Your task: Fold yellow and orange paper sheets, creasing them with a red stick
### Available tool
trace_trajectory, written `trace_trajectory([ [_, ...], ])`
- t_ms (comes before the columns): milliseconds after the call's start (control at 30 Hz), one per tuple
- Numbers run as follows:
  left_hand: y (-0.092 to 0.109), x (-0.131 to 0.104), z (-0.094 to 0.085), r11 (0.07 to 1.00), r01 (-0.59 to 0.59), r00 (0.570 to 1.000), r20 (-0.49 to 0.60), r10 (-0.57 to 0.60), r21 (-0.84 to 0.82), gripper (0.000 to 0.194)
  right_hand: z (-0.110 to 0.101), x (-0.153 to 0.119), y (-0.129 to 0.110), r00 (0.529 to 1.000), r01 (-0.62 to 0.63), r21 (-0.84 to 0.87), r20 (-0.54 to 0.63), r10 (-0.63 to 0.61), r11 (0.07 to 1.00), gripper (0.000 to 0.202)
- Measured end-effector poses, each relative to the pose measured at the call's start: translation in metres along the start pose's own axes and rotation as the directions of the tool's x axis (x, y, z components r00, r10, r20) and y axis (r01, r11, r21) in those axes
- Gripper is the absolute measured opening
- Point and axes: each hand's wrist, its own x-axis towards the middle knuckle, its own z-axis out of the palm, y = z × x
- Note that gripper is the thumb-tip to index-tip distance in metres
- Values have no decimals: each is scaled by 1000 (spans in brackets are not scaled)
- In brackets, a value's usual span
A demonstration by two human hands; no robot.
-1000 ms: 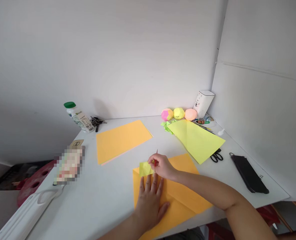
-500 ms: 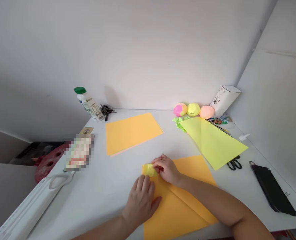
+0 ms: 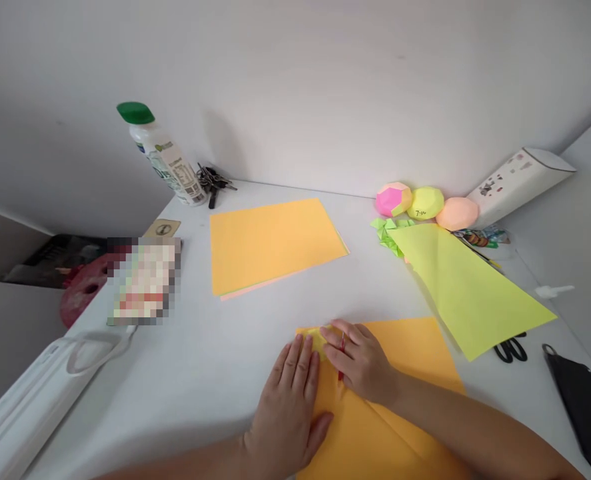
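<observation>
A large orange sheet of paper (image 3: 418, 347) with a diagonal crease lies near the front of the table. On its upper left corner sits a small yellow piece of paper (image 3: 319, 343), partly covered by my fingers. My left hand (image 3: 289, 403) lies flat on the orange sheet's left edge, its fingers stretched out beside the yellow piece. A thin red pencil (image 3: 341, 375) is tucked in the fingers of my right hand (image 3: 362, 360), tip pointing down toward me. Those fingertips also touch the yellow piece.
A stack of orange sheets (image 3: 275, 243) lies farther back. Right of it are paper balls (image 3: 426, 203), a yellow-green sheet (image 3: 470, 287) partly over scissors (image 3: 511, 351), and a black pouch (image 3: 582, 407). A bottle (image 3: 168, 160), keys (image 3: 212, 180) and a pixelated flat object (image 3: 145, 280) stand left.
My left fingers have straightened and slid up to the yellow piece. My right fingers have spread over it, with the pencil still held. The view has shifted and tilted.
</observation>
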Motion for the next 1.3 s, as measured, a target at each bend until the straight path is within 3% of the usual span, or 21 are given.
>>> trace_trajectory([
  [167, -1, -1, -1, 998, 41, 997, 62, -38, -40, 74, 2, -2, -3, 999, 47, -3, -14, -48, 999, 20],
  [500, -6, 5, -8, 998, 30, 998, 57, -27, -59, 75, -4, -1, 0, 997, 17, 154, 74, -29, 988, 24],
  [833, -7, 4, -9, 996, 40, 997, 72, -35, -80, 69, -5, -4, 3, 988, 22, 194, 143, -50, 981, 30],
  [1300, -5, 6, -9, 994, 89, 992, 91, -82, -66, 78, -8, -1, 4, 989, 0, 296, 138, -43, 955, 29],
])
